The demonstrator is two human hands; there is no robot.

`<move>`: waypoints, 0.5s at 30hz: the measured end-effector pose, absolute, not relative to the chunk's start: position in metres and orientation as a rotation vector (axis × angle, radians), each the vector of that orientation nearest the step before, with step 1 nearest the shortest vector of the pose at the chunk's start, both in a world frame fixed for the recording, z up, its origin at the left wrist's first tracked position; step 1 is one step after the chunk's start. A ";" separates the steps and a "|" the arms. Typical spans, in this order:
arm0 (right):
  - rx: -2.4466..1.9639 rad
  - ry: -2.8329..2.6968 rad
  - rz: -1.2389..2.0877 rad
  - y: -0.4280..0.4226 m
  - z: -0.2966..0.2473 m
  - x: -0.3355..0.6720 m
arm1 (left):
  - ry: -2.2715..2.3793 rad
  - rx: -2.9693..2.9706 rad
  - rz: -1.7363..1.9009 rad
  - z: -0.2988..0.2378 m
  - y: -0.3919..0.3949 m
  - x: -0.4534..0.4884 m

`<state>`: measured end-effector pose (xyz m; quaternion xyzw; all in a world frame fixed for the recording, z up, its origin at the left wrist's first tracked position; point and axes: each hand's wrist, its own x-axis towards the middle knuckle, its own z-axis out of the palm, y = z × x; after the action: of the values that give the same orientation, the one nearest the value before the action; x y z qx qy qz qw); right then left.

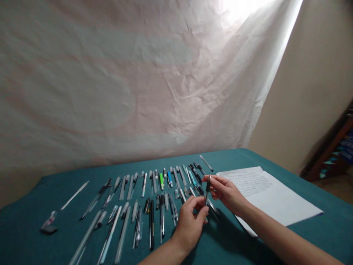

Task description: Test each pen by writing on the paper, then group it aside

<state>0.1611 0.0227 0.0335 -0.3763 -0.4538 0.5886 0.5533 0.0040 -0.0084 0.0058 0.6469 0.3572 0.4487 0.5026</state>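
Observation:
Both my hands hold one dark pen point(207, 189) upright above the teal tablecloth point(281, 162). My right hand point(226, 191) pinches its upper end with fingers closed around it. My left hand point(191, 222) grips the lower end between thumb and fingers. Below and to the left of them, several pens point(151, 206) lie in two rough rows on the cloth. Among them is a bright green one point(161, 181).
A white sheet of paper point(275, 198) with handwriting lies to the right of my hands. A single pen point(206, 162) lies apart near the far edge. A white sheet point(124, 81) hangs behind the table. Wooden furniture point(331, 147) stands at the far right.

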 end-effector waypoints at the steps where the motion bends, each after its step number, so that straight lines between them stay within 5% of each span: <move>1: -0.896 -1.076 1.390 0.022 0.034 0.161 | 0.863 1.565 1.087 0.006 -0.008 0.004; 10: -0.987 -1.228 1.232 0.019 0.039 0.159 | 0.853 1.506 1.075 0.008 -0.011 0.005; 15: -1.121 -1.519 0.726 0.013 0.025 0.154 | 0.877 1.329 1.144 0.006 -0.006 0.007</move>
<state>0.1544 0.0133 0.0249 -0.4699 -0.6364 0.3044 0.5307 0.0073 -0.0055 0.0063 0.5629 0.3714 0.4849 0.5568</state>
